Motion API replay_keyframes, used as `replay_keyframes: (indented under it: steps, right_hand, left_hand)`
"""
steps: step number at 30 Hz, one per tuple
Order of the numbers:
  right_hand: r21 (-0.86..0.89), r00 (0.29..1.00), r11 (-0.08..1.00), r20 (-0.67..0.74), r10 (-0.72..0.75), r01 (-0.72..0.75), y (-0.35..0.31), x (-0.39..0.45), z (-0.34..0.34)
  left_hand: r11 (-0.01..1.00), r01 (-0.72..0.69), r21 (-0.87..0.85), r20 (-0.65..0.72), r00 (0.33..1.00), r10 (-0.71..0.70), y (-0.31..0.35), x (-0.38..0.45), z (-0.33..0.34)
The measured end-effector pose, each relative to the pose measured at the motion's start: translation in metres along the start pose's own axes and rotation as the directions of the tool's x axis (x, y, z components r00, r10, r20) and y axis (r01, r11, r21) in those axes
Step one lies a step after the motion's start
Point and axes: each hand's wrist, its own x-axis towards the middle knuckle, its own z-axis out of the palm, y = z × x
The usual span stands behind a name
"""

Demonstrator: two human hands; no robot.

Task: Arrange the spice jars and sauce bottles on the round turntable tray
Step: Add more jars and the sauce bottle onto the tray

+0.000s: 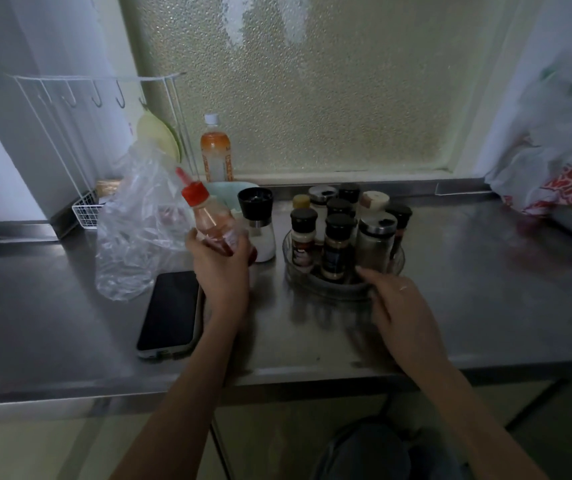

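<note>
A round clear turntable tray (315, 289) sits on the steel counter and holds several spice jars, among them a black-capped jar (302, 239) and a glass shaker with a metal lid (376, 242). My left hand (220, 268) grips a sauce bottle with a red nozzle cap (208, 216), tilted left, just left of the tray. My right hand (398, 310) rests at the tray's front right rim, fingers spread, touching it. A salt grinder with a black top (258, 223) stands on the counter between the bottle and the tray.
A dark phone (170, 313) lies flat left of my left arm. A crumpled clear plastic bag (135, 230) stands behind it. An orange-labelled drink bottle (216, 150) is at the window sill. Plastic bags (554, 168) fill the right end. The counter edge (277, 382) runs near me.
</note>
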Motion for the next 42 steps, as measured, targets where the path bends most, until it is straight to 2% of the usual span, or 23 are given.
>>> replay_keyframes:
  steps: [3, 5, 7, 12, 21, 23, 26, 29, 32, 35, 37, 40, 42]
  right_hand:
    - [-0.074, 0.999, 0.996, -0.017, 0.044, -0.045, 0.012, 0.003, -0.002]
    - [-0.075, 0.998, 0.996, 0.033, 0.048, -0.045, 0.015, 0.005, 0.003]
    - [-0.069, 0.998, 0.997, 0.058, 0.021, -0.016, 0.01, 0.005, 0.009]
    - [-0.078, 0.999, 0.997, 0.037, 0.002, 0.001, 0.007, 0.005, 0.013]
    - [-0.096, 1.0, 0.995, 0.03, -0.003, 0.006, 0.005, 0.003, 0.012]
    - [-0.103, 1.0, 0.995, 0.011, -0.003, 0.004, 0.002, 0.002, 0.01]
    - [-0.159, 0.987, 0.979, -0.114, 0.114, -0.131, 0.002, 0.002, 0.004]
    - [-0.196, 0.964, 0.948, -0.136, 0.229, -0.253, 0.005, 0.003, 0.005]
    - [-0.181, 0.977, 0.961, -0.095, 0.193, -0.208, 0.004, 0.003, 0.008]
    - [-0.143, 0.998, 0.989, -0.064, 0.022, -0.031, 0.001, -0.001, 0.006]
    - [-0.081, 0.996, 0.996, -0.089, -0.028, 0.021, -0.001, -0.003, 0.003]
    - [-0.101, 0.975, 0.993, -0.218, 0.033, -0.056, 0.002, -0.001, 0.002]
    - [-0.149, 0.969, 0.983, -0.238, 0.073, -0.111, 0.005, 0.001, 0.004]
  left_hand:
    - [0.996, -0.067, -0.063, 0.15, 0.986, 0.075, 0.023, -0.026, 0.0]
    - [0.991, -0.1, -0.088, 0.315, 0.941, 0.123, 0.033, -0.041, 0.012]
    - [0.988, -0.131, -0.08, 0.425, 0.892, 0.153, 0.032, -0.05, 0.028]
    - [0.974, -0.213, 0.072, 0.424, 0.891, 0.163, 0.016, -0.052, 0.051]
    - [0.918, -0.35, 0.184, 0.577, 0.795, 0.188, 0.002, -0.044, 0.053]
    - [0.929, -0.342, 0.142, 0.534, 0.817, 0.219, 0.001, -0.038, 0.042]
    - [0.956, -0.275, 0.102, 0.333, 0.915, 0.227, -0.001, -0.017, 0.03]
    - [0.961, -0.141, 0.24, 0.257, 0.963, 0.078, -0.003, 0.012, 0.038]
    - [0.952, -0.095, 0.29, 0.291, 0.957, 0.007, -0.015, 0.03, 0.05]
    - [0.959, -0.093, 0.269, 0.311, 0.951, 0.005, -0.024, 0.037, 0.057]
    - [0.96, -0.095, 0.262, 0.288, 0.958, 0.016, -0.026, 0.037, 0.059]
    - [0.963, -0.116, 0.244, 0.194, 0.979, 0.069, -0.026, 0.027, 0.055]
    - [0.974, -0.118, 0.195, 0.111, 0.989, 0.097, -0.021, 0.016, 0.048]
